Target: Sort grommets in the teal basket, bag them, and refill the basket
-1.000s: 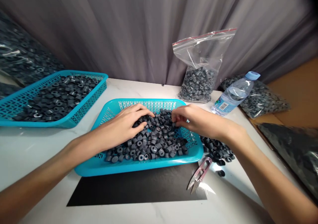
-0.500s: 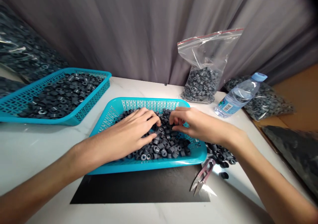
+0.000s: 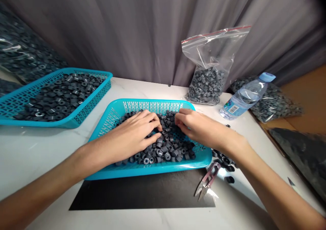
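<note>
Rings (image 3: pixel 163 148), small, dark grey and each with a hole through it, lie heaped in the near blue basket (image 3: pixel 152 169), and both of my hands are in among them. My left hand (image 3: pixel 134 135) lies palm down on the heap with its fingers curled toward the middle. My right hand (image 3: pixel 197 128) comes in from the other side, its fingertips bunched close together just opposite the left ones. I cannot tell whether either hand has a ring pinched, because the fingers hide what is under them.

Just right of the basket, a small scatter of loose rings (image 3: pixel 225 161) lies on the worktop (image 3: pixel 38 148), and thread snips (image 3: pixel 207 180) rest near it at the corner of a black mat (image 3: pixel 142 192). Farther left, a second blue basket (image 3: pixel 76 122) holds a shallow layer of the same parts. Behind the right hand, a zip bag (image 3: pixel 209 84) stands partly filled, with a water bottle (image 3: pixel 244 97) lying beside it. More packed bags (image 3: pixel 275 101) sit against the grey curtain (image 3: pixel 140 29).

As I judge it, the work through this basket is far from finished. The heap covers most of its floor, and only the small scatter sits outside it.
</note>
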